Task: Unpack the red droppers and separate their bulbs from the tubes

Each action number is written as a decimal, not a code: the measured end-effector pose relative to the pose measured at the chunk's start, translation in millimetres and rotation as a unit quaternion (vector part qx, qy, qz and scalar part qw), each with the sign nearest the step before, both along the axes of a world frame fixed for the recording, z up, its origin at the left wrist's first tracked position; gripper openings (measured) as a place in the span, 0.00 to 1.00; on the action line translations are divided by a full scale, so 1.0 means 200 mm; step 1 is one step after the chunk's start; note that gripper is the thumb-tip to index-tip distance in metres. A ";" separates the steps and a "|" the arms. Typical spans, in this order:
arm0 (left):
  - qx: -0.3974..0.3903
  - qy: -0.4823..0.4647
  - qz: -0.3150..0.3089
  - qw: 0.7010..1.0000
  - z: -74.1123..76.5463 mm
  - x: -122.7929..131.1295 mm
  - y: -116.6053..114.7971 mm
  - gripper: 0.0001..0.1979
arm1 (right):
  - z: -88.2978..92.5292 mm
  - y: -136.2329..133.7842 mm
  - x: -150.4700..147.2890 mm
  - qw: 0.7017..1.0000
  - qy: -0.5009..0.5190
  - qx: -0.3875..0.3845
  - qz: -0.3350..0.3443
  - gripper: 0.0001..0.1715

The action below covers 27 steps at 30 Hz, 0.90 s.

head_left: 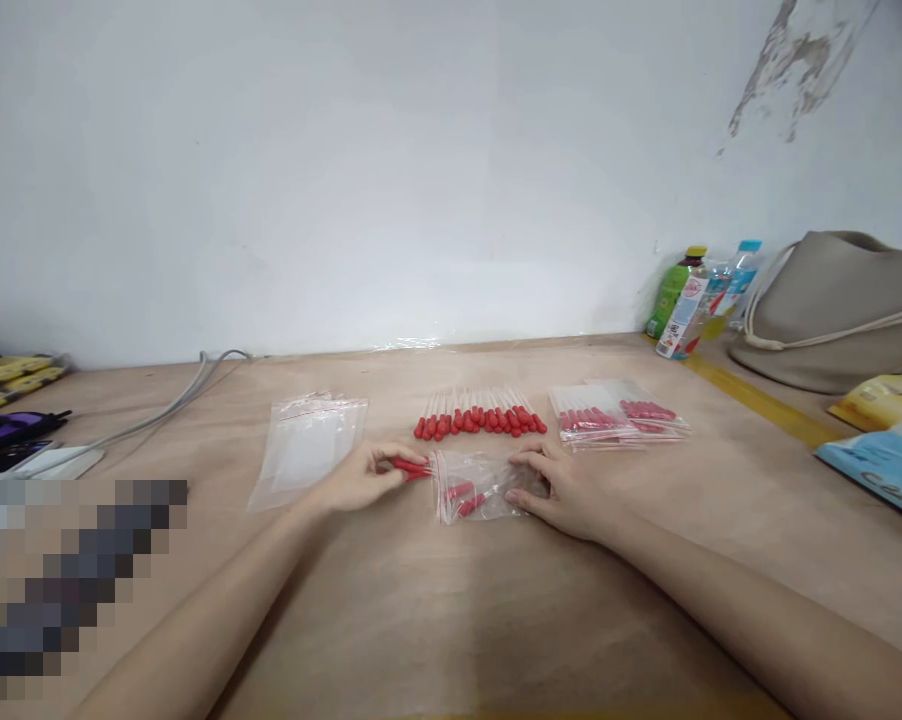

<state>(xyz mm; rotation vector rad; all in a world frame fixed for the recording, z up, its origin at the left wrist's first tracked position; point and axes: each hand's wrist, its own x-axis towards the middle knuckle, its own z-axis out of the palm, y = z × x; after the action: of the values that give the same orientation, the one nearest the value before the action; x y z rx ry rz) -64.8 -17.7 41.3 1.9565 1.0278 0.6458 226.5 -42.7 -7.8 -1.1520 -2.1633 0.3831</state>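
A clear zip bag [497, 478] lies flat in front of me, its zip edge with a red line to the left. Inside it rest red-ended sticks [460, 490]. My left hand [362, 478] pinches more red-ended sticks [412, 468], their thin pale ends reaching the bag's mouth. At the bag's right end, the thumb and fingers of my right hand [567, 490] grip the plastic. Behind the bag lies a row of loose red-ended white sticks [481, 420]. Their exact kind is too small to tell.
Flat clear bags [308, 450] lie to the left, filled bags [616, 415] to the right. Bottles [683, 310] and a grey drawstring bag [833, 310] stand back right. A blue packet [878, 470] lies at the right edge. A cable [173, 405] crosses the left side.
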 end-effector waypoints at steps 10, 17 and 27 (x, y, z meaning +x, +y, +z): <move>-0.048 -0.170 0.270 0.947 0.25 -0.50 0.10 0.13 | 0.00 0.00 0.00 1.000 -0.010 0.003 -0.005 0.20; 0.106 -0.150 0.433 0.883 -0.04 -0.15 0.20 0.16 | -0.01 0.01 0.00 1.000 -0.002 0.020 0.001 0.19; 0.186 0.021 0.359 0.914 -0.18 0.12 0.17 0.19 | 0.00 0.00 0.00 1.000 -0.002 0.018 0.000 0.19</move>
<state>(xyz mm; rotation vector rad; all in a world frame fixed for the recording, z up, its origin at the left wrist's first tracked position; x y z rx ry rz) -41.7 15.3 5.1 1.8754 1.7819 1.2789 226.6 -42.7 -7.9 -1.1353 -2.1645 0.3409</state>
